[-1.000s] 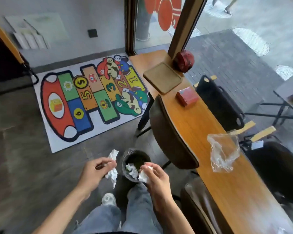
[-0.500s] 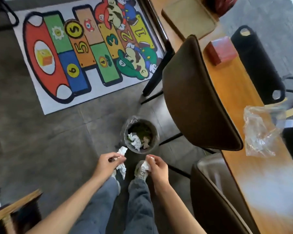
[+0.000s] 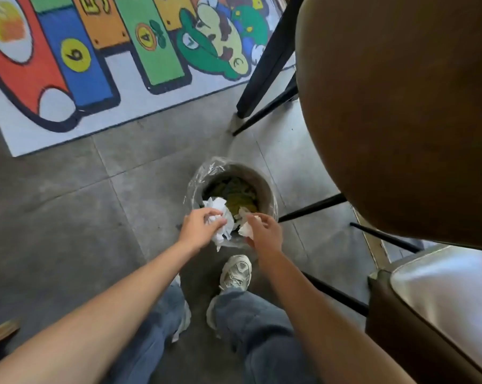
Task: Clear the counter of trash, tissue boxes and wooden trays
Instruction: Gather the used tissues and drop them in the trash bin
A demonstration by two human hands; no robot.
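Left hand [image 3: 199, 227] pinches a crumpled white tissue [image 3: 223, 227] between thumb and fingers; the wad hangs off the fingertips over the near rim of the bin [image 3: 263, 187]. Right hand [image 3: 264, 232] is curled around a smaller tissue wad [image 3: 245, 230], held between thumb and fingers, also at the near rim. The 2 hands are close together, not touching, both forearms reaching down from the bottom of the head view.

Bin is small and round, lined with a clear plastic bag [image 3: 198, 180] that folds over the rim. Inside: greenish-yellow scraps [image 3: 237, 194] and at least 1 more white tissue piece [image 3: 215, 202] against the left wall. Bin stands on grey floor tiles [image 3: 68, 217].

Just below the hands: 1 pale sneaker [image 3: 235, 270] in clear view, and blue jeans [image 3: 251, 322] on both legs. The other shoe is mostly hidden by the left leg.

Right of the bin: brown chair back [image 3: 400, 106] fills the upper right, with black legs [image 3: 264, 67] beneath it. A 2nd chair [image 3: 439, 314] with a glossy seat sits at lower right, near the first.

Top left: colourful hopscotch mat [image 3: 95, 65] on the floor, with numbers 4, 5 and 6 readable, well apart from the bin. A strip of wood [image 3: 0, 331] shows at the left edge; cannot tell what it belongs to. Counter is out of view.
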